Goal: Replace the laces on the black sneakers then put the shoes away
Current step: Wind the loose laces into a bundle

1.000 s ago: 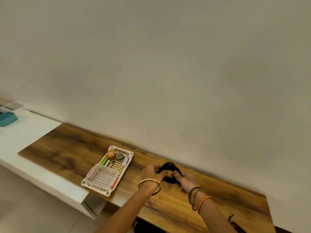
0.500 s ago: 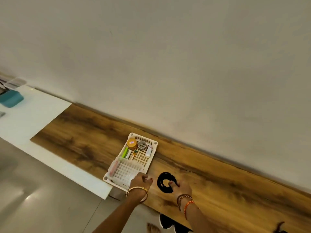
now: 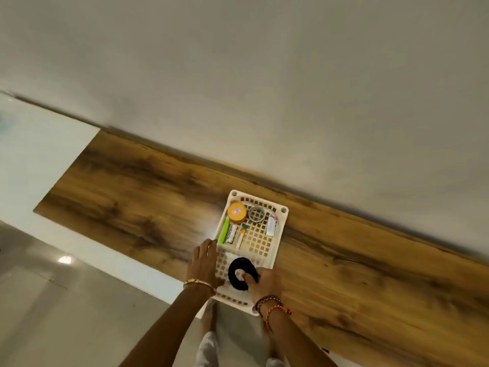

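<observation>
Right-hand fingers (image 3: 250, 277): curled round the near edge of the coiled black lace (image 3: 241, 273), thumb hooked into the centre of the coil; your right hand (image 3: 263, 283) holds it low over the near end of the white basket (image 3: 278, 243); whether the coil already rests on the basket floor, you cannot tell.

Left hand (image 3: 204, 263): fingers straight and together, laid flat against the basket's left rim, holding nothing, seemingly steadying it.

Basket contents, far end: orange round tin (image 3: 237, 213); tape roll (image 3: 256, 214); green marker (image 3: 223, 231); a few small tubes and sticks, too small to name.

Support: basket sits on the wooden shelf (image 3: 132, 197), its near end overhanging the front edge; white ledge (image 3: 39, 154) adjoins on the left; plain wall (image 3: 264, 75) behind.

Progress, as judged: a lace is wound up and going into storage, which suggests it is an old one removed from a sneaker; no sneakers show in this view, so you cannot confirm whether new laces are threaded; releasing the coil, any lacing outstanding, and putting the shoes away appear to remain.
</observation>
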